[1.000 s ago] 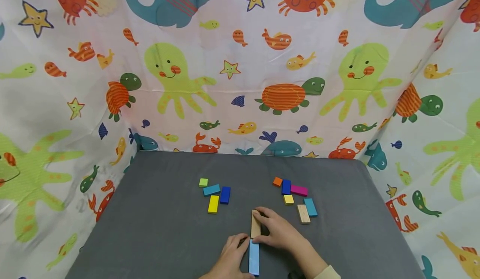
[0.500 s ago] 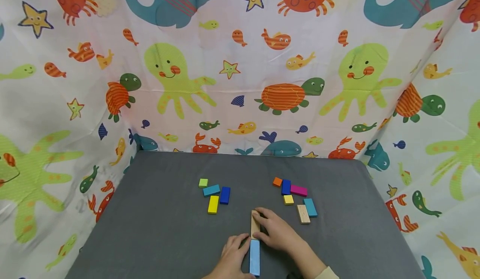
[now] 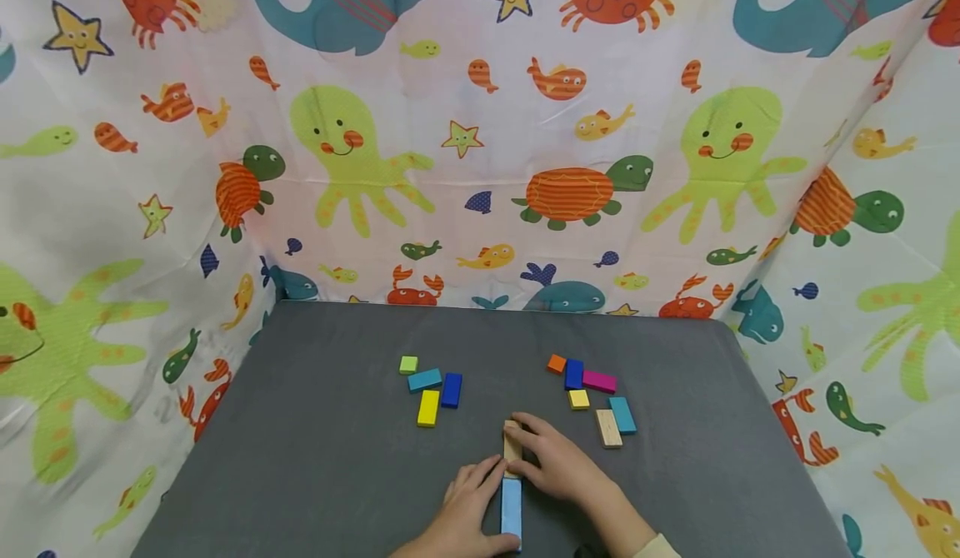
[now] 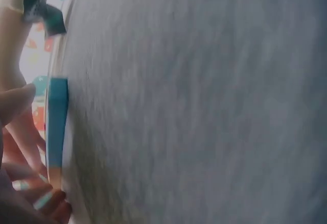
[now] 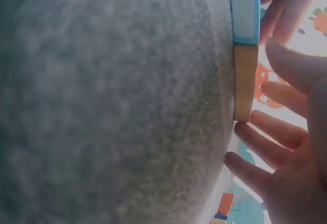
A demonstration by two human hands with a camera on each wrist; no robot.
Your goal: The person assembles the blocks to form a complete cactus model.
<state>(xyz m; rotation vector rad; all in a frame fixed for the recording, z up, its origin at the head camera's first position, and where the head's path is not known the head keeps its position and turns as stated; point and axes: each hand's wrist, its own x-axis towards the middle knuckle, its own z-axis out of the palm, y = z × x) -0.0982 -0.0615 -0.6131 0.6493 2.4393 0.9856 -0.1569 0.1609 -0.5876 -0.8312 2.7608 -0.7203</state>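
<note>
A light blue block (image 3: 511, 508) and a plain wooden block (image 3: 513, 445) lie end to end in one line near the front of the table. My right hand (image 3: 558, 462) spans the wooden block, fingertips at its far end and thumb by the seam. My left hand (image 3: 468, 504) lies along the left side, its straight fingertips at the seam and its thumb over the near end of the blue block. The left wrist view shows the blue block (image 4: 57, 122) side-on with the left thumb (image 4: 20, 101) beside its end. In the right wrist view, fingers stand at the wooden block's (image 5: 245, 81) end.
At the back left sits a cluster with a green cube (image 3: 408, 365), teal block (image 3: 425, 381), navy block (image 3: 452, 391) and yellow block (image 3: 427, 409). Back right, a magenta block (image 3: 600, 381) and several others lie together. A sea-animal curtain (image 3: 480, 166) surrounds the grey table (image 3: 337, 458).
My left fingers have slid slightly forward over the seam, and the left thumb has moved right over the blue block's near end. The right hand stays at the wooden block.
</note>
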